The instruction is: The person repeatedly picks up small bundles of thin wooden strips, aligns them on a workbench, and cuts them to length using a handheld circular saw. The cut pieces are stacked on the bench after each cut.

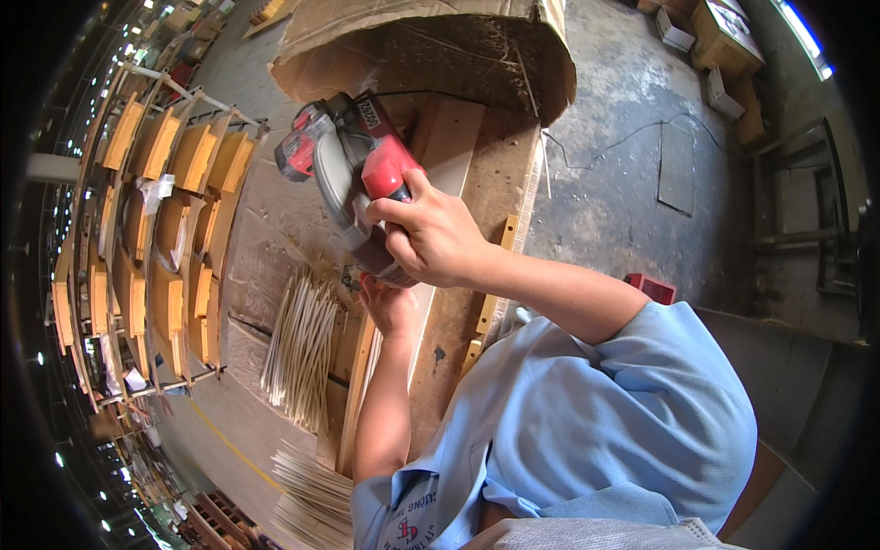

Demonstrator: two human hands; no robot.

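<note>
A red-and-black saw (356, 165) with a rounded grey guard (332, 174) is gripped by its handle (383, 170) in the right hand (435, 234) over a wooden bench (445, 339); whether anything is held by the left hand (394, 312), near its base, cannot be told

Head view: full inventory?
workbench: one, brown, centre
floor: one, grey, around workbench
saw: one, red and grey, upper centre
pale board: one, cream, by saw
wood strips: several, yellow, workbench's right side
thin sticks: two bundles, pale, lower left
cardboard: one, brown, top
rack: one, grey, left
wood pieces: many, orange, on rack
red object: one, red, right of workbench
boxes: several, brown and white, upper right
shirt: one, light blue, lower right
left grip: one, bare, at saw's lower end
right grip: one, bare, holding saw
</note>
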